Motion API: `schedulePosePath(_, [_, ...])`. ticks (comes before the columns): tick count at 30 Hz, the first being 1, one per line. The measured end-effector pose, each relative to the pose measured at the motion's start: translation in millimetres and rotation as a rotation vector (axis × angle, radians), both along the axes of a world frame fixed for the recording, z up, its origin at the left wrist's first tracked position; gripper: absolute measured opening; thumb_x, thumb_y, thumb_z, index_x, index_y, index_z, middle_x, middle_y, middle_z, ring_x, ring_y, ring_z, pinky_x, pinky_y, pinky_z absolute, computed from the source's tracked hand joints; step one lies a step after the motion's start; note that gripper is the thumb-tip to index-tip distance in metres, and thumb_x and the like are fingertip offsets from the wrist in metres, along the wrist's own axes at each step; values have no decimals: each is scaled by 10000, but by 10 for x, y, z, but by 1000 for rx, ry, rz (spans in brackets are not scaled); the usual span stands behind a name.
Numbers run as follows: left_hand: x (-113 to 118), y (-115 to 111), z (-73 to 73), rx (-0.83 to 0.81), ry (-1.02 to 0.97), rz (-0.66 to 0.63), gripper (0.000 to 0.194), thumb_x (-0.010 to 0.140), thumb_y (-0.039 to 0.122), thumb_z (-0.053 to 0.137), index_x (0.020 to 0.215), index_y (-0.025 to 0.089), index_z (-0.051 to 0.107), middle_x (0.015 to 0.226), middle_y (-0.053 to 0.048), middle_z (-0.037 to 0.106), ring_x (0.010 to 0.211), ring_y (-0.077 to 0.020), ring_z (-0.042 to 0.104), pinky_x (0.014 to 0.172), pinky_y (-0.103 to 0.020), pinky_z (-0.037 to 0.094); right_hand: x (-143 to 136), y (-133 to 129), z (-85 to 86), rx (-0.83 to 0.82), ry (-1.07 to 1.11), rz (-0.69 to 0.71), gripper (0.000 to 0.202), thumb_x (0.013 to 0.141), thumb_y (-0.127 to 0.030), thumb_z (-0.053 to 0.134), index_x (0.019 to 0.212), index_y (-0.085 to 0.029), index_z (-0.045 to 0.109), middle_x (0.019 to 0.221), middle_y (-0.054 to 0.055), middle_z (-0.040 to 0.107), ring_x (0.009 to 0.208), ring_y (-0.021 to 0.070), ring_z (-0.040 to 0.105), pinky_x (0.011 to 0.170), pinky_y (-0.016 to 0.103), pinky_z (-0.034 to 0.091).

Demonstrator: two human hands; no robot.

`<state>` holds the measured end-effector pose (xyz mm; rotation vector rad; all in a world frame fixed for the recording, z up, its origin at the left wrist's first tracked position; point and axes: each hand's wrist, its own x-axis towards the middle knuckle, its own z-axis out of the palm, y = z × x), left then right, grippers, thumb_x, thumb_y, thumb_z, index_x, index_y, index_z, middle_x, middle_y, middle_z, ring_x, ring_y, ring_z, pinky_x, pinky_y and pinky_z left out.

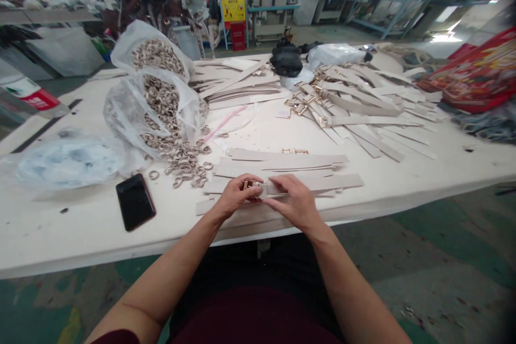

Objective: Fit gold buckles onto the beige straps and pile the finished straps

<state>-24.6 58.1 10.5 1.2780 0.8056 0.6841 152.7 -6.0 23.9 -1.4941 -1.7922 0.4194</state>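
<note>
My left hand (234, 194) is closed on a gold-coloured buckle (249, 185) at the end of a beige strap, its thumb lying across the front. From the other side my right hand (297, 201) pinches the strap by a pale band (263, 190) beside the buckle. Fingers cover part of the strap, so how the band sits on it is hard to see. Beneath and around both hands lie several flat beige straps (338, 181). Two loose gold buckles (300, 151) rest just beyond them.
Clear plastic bags (116, 110) spill beige strap loops (187, 161) at the left. A phone (135, 202) lies near the front edge. Buckled straps (358, 105) are heaped at the right, beside a red bag (475, 75). More straps (242, 83) are stacked at the back.
</note>
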Motion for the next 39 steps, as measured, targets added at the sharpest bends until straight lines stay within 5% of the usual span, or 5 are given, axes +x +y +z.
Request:
schedulePosePath(3, [115,-16,248,2,-58,-113,351,693,345,716,964,152,603,669,26,580,556,-111,607,542,-224,503,289,-51,242,64,-163,60,445,701,-340,711,1115,-201,625,1131,106,623,1045,258,551,910,373,422])
schedulePosePath(8, [161,-233,402,-44,-101,-129,328,712,345,706,949,165,569,638,40,576,490,-108,605,458,-192,474,499,-338,469,-164,-62,114,400,695,-389,714,1036,-187,664,942,55,693,837,206,620,753,284,452])
schedulePosePath(19, [-276,-931,-340,-398,24,-64,342,720,388,698,924,163,540,682,20,587,461,-55,517,413,-148,404,180,-1034,-429,-921,628,292,435,659,-379,717,1020,-152,633,741,-8,607,533,94,497,464,195,409])
schedulePosePath(27, [-182,-1026,-482,-429,-7,-104,393,706,421,700,938,151,533,644,33,561,464,-70,524,435,-170,424,-231,-923,-398,-471,337,122,412,645,-423,738,969,-176,674,801,20,654,727,160,573,649,246,420])
schedulePosePath(39, [-270,-1144,-749,-143,304,-208,290,744,389,650,897,163,552,630,59,498,454,-51,489,418,-155,419,-225,-1166,-934,-642,557,50,476,618,-378,759,1029,-159,662,670,-20,597,612,122,527,565,218,401])
